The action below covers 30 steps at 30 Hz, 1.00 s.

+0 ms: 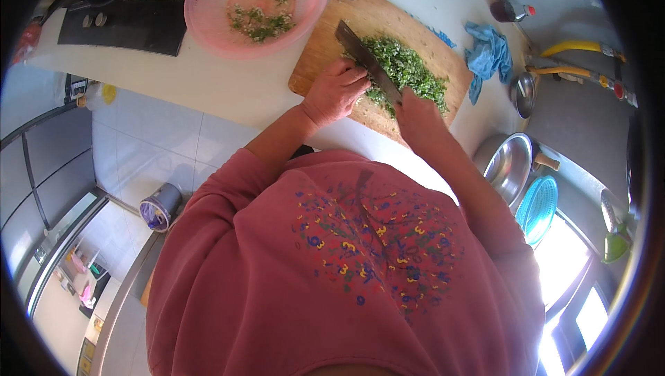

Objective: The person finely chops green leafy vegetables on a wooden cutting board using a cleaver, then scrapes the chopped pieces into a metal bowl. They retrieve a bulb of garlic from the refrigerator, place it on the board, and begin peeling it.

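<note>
My right hand (pixel 420 119) grips the handle of a broad-bladed kitchen knife (pixel 370 62), whose blade lies slantwise over a wooden cutting board (pixel 322 38). A heap of chopped green herbs (pixel 410 69) spreads to the right of the blade and a little under it. Close against the blade's left side, my left hand (pixel 340 88) has its fingers bent down at the board; whether they pinch any herbs is hidden. Left of the board, a pink plastic basin (pixel 200 12) holds two bunches of green sprigs with small pale flowers (pixel 262 25).
A black stove (pixel 130 28) is at the upper left. A blue cloth (pixel 487 54) lies right of the board, near a bottle of dark liquid (pixel 503 11). Metal bowls (pixel 509 163) and a turquoise colander (pixel 537 210) stand further right. The counter's front edge runs before me.
</note>
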{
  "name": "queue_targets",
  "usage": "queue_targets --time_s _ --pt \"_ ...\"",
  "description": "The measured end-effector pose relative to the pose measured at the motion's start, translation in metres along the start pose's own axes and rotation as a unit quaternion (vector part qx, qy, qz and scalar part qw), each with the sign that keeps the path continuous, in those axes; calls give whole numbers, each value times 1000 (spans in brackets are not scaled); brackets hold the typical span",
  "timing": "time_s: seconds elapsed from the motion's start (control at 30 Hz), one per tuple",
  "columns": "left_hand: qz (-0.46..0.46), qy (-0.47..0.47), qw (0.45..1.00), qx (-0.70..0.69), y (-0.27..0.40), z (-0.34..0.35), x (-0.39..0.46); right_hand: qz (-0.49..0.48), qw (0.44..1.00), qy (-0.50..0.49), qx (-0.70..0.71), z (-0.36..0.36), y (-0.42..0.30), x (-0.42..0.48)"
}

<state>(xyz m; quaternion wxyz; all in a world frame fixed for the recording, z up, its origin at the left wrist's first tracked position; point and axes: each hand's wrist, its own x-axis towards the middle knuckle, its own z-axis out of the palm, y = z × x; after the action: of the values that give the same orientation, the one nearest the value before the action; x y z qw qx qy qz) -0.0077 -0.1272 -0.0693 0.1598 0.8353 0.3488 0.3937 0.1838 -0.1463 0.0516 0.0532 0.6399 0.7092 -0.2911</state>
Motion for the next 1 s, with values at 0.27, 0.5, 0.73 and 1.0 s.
queue_targets --time_s 0.27,0.5,0.73,1.0 --pt "-3 13 1000 -24 10 -15 6 -37 990 87 103 10 15 2" --pt "-7 23 998 -57 4 -10 -3 -16 999 -36 -24 -55 -14 -31" --pt "-9 17 998 -57 3 -8 0 12 998 -65 -10 -11 3 -7" --pt "-22 12 1000 -4 17 -29 -1 -43 994 94 18 42 3 -6"
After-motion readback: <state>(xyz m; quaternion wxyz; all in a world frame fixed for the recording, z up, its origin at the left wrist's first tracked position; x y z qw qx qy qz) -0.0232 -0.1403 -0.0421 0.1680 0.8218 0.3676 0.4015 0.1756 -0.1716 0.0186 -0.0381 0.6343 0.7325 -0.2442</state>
